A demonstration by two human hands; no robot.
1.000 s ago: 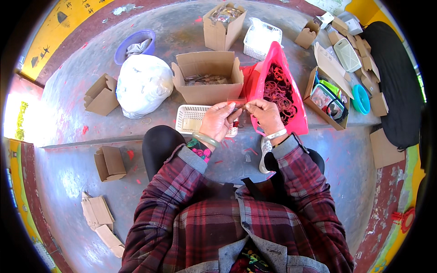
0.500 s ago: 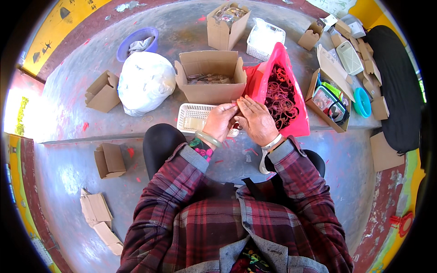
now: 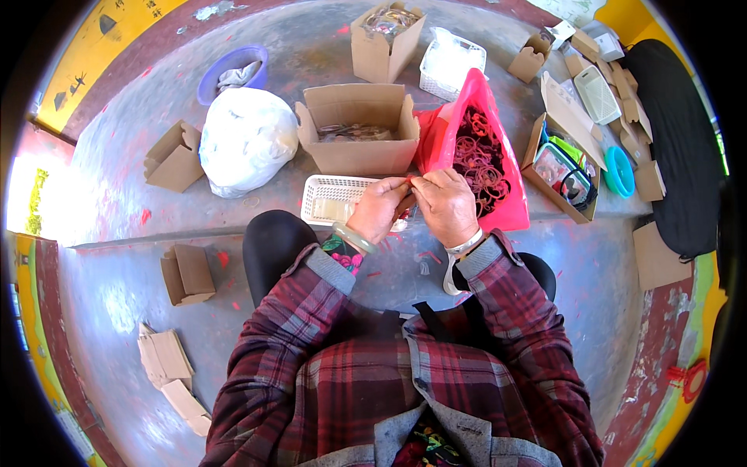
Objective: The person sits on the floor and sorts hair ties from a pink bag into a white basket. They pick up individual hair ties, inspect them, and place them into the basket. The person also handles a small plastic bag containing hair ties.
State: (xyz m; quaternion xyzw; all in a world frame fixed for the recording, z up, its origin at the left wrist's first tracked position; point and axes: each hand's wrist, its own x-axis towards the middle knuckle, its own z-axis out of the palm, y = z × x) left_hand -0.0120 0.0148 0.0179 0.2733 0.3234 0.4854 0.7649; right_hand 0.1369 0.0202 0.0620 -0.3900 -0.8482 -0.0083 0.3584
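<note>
Honestly the concrete ledge [image 3: 179, 219] is the thing I'd watch first: it drops off just on the near side of all this, so anything that slips could end up on the lower floor. The floppy pink bag [image 3: 516, 204] at 2 o'clock from the hands has its mouth gaping, and a sleeve catching the rim could spill some of the loops [image 3: 478, 159] heaped inside. The open cardboard box [image 3: 354, 159] at 11 o'clock looks steadier, imo. The white basket [image 3: 311, 208] at 9 o'clock is sketchier, since it sits near the edge and a stray left wrist could knock it over. Now the hands: the left hand [image 3: 377, 208] and right hand [image 3: 449, 208] nearly meet, fingers on both sides pinching one tiny red piece [image 3: 410, 180] dead centre of the clock, right at the fingertips. They cover most of it, so I can't tell what it is. My bet for trouble: something that small, gripped only by the tips, could ping away if one side pulls harder or loosens too soon.
</note>
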